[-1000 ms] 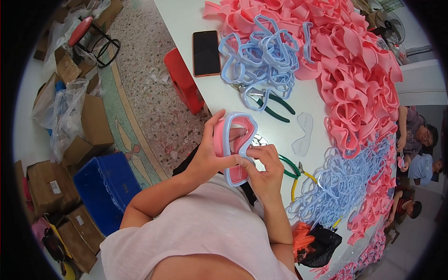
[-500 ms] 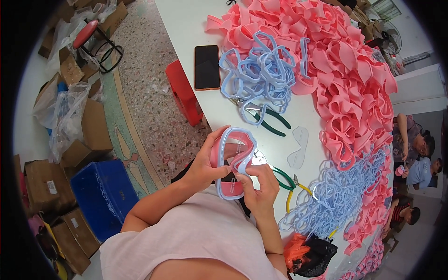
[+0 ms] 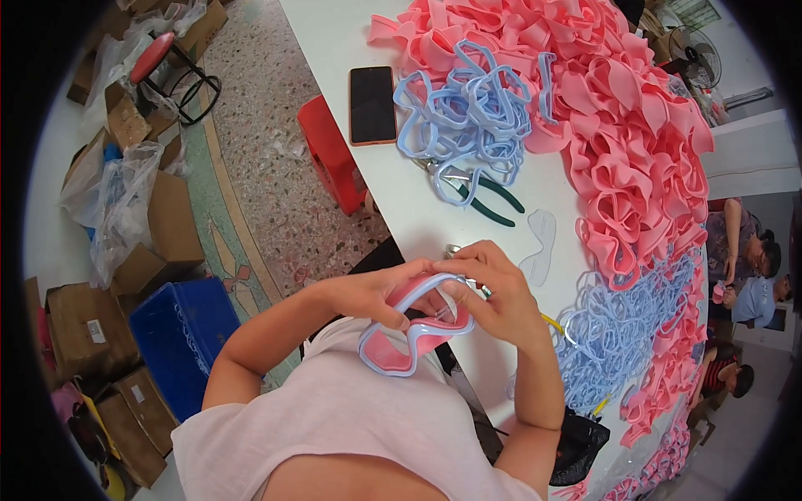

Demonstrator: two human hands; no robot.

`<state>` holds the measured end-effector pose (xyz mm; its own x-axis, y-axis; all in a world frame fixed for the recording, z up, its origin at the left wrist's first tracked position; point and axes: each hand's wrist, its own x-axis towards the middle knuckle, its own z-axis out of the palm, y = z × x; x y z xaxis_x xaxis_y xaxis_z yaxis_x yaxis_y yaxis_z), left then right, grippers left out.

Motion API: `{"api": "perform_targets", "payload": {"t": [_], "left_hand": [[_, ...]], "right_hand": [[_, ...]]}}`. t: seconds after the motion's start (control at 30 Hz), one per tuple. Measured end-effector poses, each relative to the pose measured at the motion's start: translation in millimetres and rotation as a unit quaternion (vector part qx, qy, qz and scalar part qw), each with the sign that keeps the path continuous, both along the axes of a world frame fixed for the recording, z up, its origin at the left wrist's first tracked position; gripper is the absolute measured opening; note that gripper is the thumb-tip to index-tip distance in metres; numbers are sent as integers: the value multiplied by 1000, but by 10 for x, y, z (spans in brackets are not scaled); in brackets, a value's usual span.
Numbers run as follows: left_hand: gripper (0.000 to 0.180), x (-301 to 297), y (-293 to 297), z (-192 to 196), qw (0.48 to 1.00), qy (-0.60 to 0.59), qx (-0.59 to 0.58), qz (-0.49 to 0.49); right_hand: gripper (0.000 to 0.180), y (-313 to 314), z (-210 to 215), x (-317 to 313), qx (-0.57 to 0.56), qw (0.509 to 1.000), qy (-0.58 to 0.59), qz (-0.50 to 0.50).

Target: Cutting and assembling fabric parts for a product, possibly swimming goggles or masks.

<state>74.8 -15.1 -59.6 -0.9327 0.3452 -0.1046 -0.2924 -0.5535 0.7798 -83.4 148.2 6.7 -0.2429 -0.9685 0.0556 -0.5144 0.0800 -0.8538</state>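
Both hands hold a pair of goggles (image 3: 390,357) with a pink soft skirt and a light blue rim, tilted, just in front of my body. My left hand (image 3: 368,290) grips its left side, thumb on the near part. My right hand (image 3: 508,305) pinches the far right part of the rim. A bit of metal and green shows by the right fingers; I cannot tell whether it is held. Beyond my hands, green-handled pliers (image 3: 494,207) and a clear goggle lens (image 3: 540,246) lie on the white table (image 3: 434,219).
Light blue rims (image 3: 468,108) are heaped beside a phone (image 3: 373,107). Pink skirts (image 3: 635,150) cover the far right side, with more blue rims (image 3: 622,326) nearer. A red stool (image 3: 330,154), blue crate (image 3: 188,334) and cartons stand left. Several people sit right.
The goggles have tipped over and come lower, closer to my body. My right hand has moved up and right to the rim's far part, covering the pliers behind it.
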Motion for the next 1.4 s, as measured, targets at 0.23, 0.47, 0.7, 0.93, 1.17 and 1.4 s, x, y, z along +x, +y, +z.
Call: {"api": "perform_targets", "payload": {"t": [0.23,0.47,0.7,0.93,1.17,1.4], "left_hand": [[45,-12,101,93,748,218,-552,298],[32,19,222,247,639,254,-659,305],[18,-24,203,200,647,308,-654,241],[18,-164,119,160,644,350,-655,185],[32,-156,-110,395,683,273,-621,271],[38,186,-49,285,846,69,-364,384]], "right_hand": [[18,36,11,94,27,998,-7,-58],[22,67,-54,219,-19,983,177,-50],[18,115,134,187,94,965,242,43],[10,132,-19,138,50,974,219,9],[9,222,-79,67,6,990,97,-101],[12,489,-65,57,18,968,-16,-249]]}}
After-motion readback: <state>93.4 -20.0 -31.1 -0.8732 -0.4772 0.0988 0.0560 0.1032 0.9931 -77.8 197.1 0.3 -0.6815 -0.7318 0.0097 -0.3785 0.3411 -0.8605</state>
